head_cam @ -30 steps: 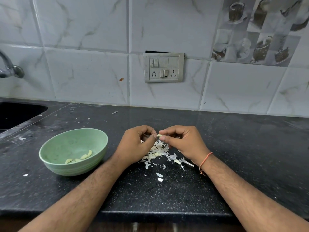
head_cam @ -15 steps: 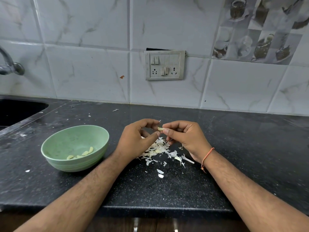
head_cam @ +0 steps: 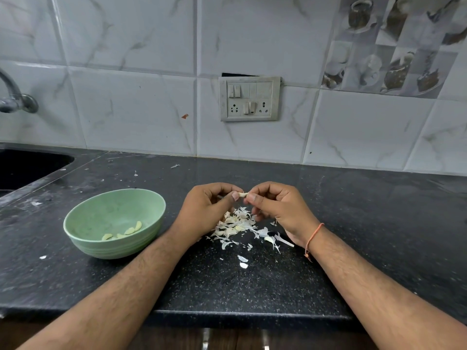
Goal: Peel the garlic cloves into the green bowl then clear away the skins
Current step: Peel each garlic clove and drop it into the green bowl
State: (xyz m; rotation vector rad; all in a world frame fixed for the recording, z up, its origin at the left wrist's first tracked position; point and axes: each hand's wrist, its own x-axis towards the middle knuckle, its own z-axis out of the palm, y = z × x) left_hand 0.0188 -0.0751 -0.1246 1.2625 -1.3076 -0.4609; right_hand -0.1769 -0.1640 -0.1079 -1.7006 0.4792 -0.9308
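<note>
Left hand (head_cam: 206, 210): fingers curled, pinching one end of the garlic clove (head_cam: 242, 194).
Right hand (head_cam: 279, 208): fingers pinch the clove's other end.
Clove: held above the skins (head_cam: 237, 224).
Skins: heaped on the desk (head_cam: 252, 286), under both hands.
Green bowl (head_cam: 113, 245): at 9 o'clock from the hands, holding peeled cloves (head_cam: 125, 231).

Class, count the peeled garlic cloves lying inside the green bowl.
3 cloves, in the green bowl: one front left, one middle, one right. Others may be hidden.
</note>
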